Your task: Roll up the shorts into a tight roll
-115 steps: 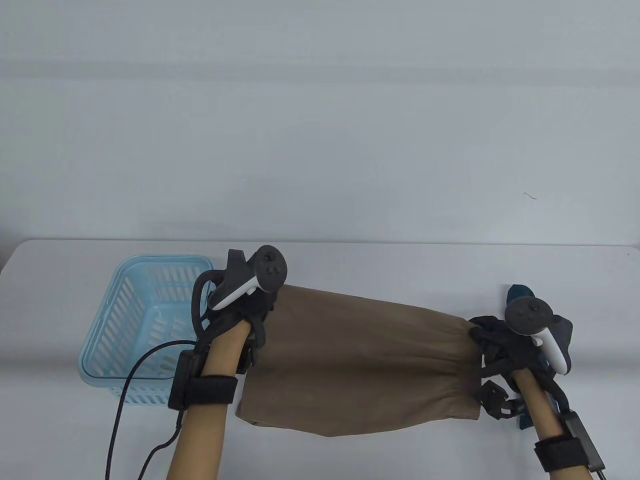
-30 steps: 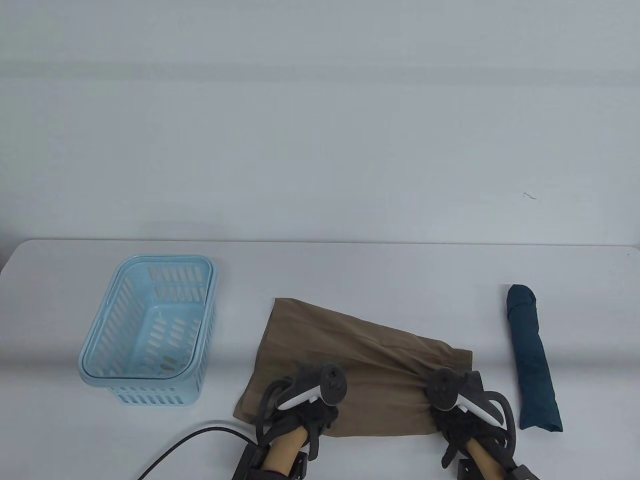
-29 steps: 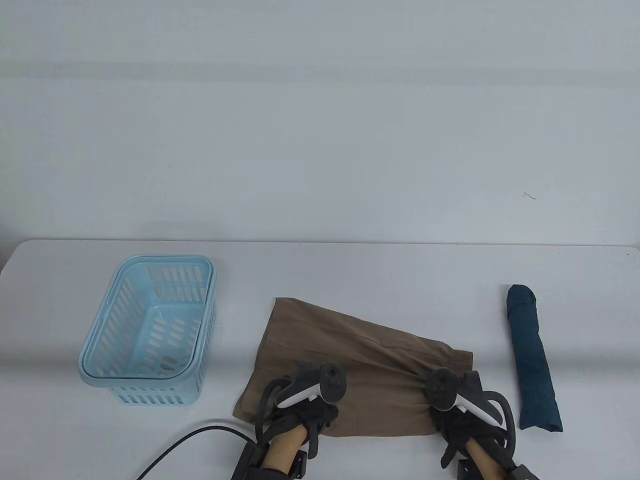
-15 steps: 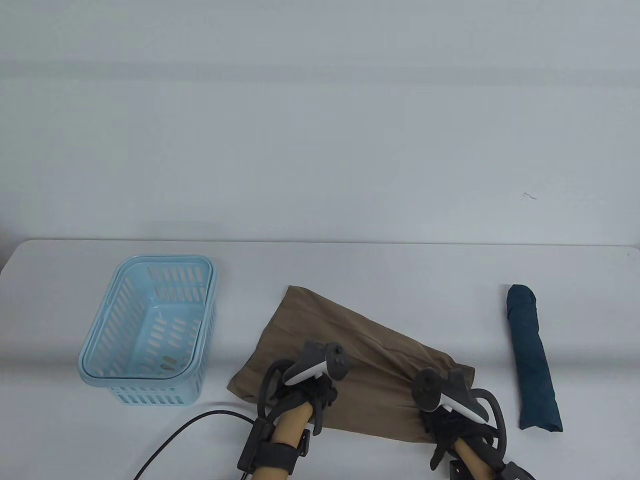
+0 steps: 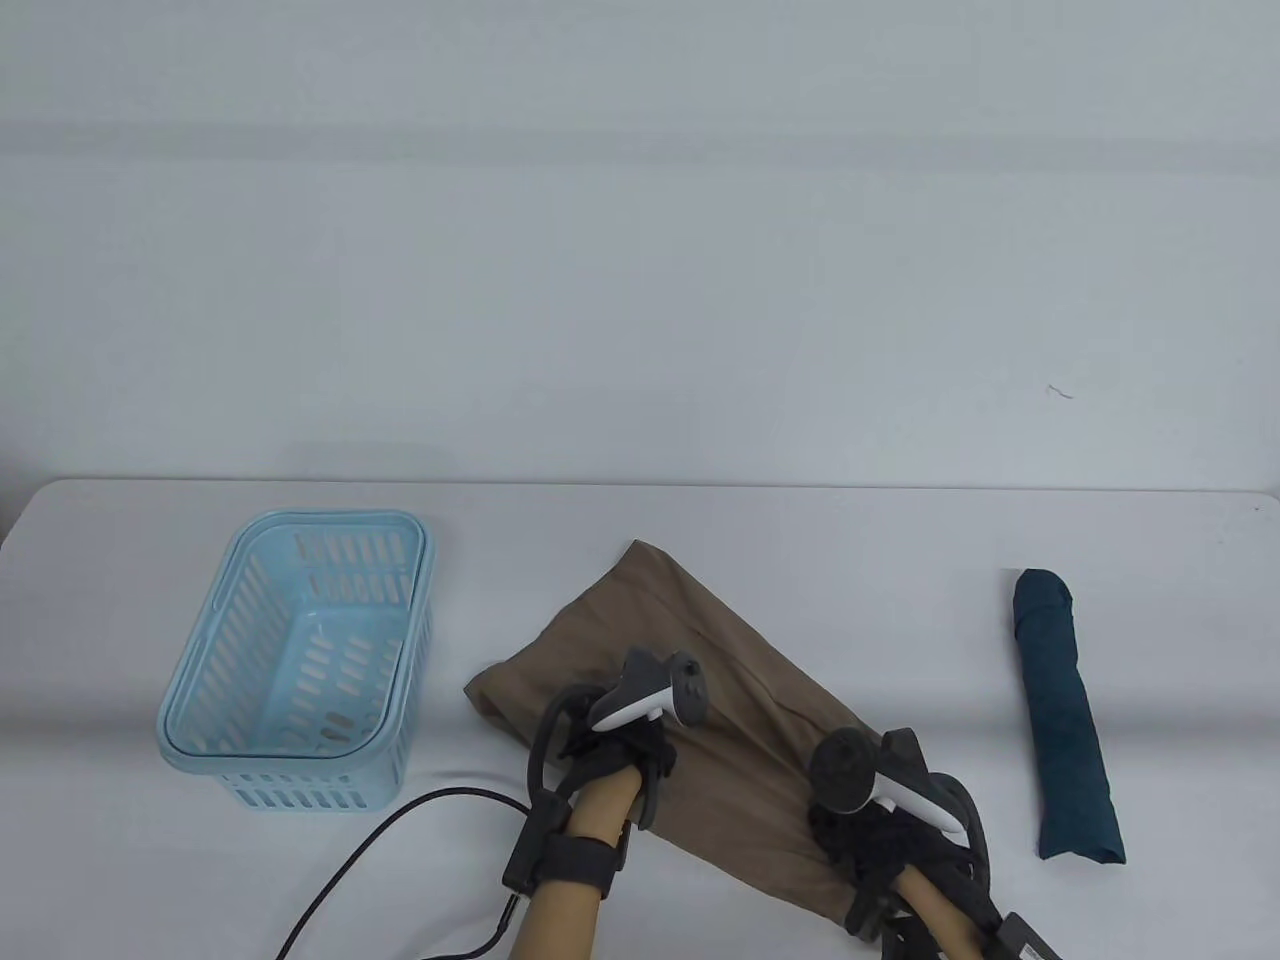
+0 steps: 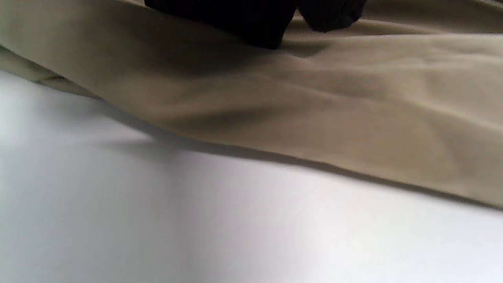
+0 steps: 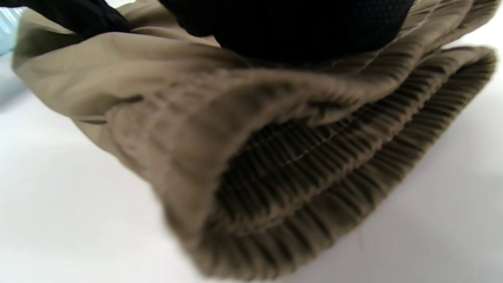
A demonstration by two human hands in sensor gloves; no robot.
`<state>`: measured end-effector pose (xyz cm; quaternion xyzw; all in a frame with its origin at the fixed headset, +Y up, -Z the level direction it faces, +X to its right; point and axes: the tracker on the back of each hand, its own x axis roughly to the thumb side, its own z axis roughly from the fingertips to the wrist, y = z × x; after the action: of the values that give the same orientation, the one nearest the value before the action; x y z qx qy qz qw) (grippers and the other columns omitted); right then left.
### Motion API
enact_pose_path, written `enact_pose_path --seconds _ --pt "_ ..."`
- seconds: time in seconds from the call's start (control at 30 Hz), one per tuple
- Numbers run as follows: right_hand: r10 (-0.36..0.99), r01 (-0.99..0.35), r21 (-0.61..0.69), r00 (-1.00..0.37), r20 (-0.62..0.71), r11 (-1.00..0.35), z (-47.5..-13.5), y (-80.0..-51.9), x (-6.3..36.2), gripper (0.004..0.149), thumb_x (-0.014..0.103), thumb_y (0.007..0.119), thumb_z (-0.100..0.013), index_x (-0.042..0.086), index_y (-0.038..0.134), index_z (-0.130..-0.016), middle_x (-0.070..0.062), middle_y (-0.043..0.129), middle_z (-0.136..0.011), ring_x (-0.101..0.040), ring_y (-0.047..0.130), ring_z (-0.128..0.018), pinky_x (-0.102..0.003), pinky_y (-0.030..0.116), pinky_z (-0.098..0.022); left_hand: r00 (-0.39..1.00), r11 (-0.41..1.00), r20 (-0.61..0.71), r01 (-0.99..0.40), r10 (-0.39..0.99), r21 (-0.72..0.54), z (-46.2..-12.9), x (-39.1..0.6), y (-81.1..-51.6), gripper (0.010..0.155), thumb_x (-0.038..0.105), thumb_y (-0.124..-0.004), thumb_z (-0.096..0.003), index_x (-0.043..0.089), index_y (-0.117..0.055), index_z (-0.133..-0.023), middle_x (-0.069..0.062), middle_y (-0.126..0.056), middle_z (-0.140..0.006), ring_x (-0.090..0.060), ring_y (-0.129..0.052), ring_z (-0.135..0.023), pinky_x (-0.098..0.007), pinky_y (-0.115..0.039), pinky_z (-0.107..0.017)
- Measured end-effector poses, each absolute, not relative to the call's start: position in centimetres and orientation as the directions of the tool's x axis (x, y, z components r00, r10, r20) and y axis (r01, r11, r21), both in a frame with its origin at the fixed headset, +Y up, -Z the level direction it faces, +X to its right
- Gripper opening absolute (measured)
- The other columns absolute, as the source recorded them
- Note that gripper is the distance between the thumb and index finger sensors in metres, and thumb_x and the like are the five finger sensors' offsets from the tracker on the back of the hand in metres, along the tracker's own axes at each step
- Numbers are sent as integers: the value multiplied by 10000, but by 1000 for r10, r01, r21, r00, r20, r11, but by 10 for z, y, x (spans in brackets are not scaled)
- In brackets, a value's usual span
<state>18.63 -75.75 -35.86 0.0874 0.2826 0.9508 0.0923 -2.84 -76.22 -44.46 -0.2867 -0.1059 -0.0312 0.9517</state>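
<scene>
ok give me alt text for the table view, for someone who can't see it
Two gloved hands, left hand and right hand, rest on folded khaki-brown fabric shorts lying diagonally on a white table. A light blue slatted plastic basket stands at left; a rolled dark teal cloth lies at right.

Blue basket (image 5: 300,655) stands on table (image 5: 800,540), well left of the grip. Dark teal roll (image 5: 1062,715) lies just right of it. Black cable (image 5: 400,830) runs lower left.

Both trackers hide the fingers in the table view. The left wrist view cuts off the left hand (image 6: 251,19) and blurs the shorts (image 6: 314,98).
</scene>
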Motion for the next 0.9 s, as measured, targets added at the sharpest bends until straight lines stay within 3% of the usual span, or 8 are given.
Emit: enact_pose_path --seconds 0.33,0.9 --pt "364 -202 644 -922 128 -738 -363 -763 176 484 287 594 -551 52 641 -971 -246 671 -869 -426 709 -682 -402 675 -510 965 831 232 228 -123 -507 -461 -16 -771 628 418 -690 -498 104 -457 -989 -180 -357 -1149 -465 -421 -1087 -758 -262 -689" --pt "514 -282 676 -841 168 -681 -361 -772 151 512 292 596 -549 22 593 -983 -254 659 -843 -369 751 -622 -343 698 -461 947 810 223 316 -233 -494 -490 -6 -776 606 317 -633 -490 218 -334 -1008 -178 -215 -1164 -469 -285 -1103 -748 -222 -699"
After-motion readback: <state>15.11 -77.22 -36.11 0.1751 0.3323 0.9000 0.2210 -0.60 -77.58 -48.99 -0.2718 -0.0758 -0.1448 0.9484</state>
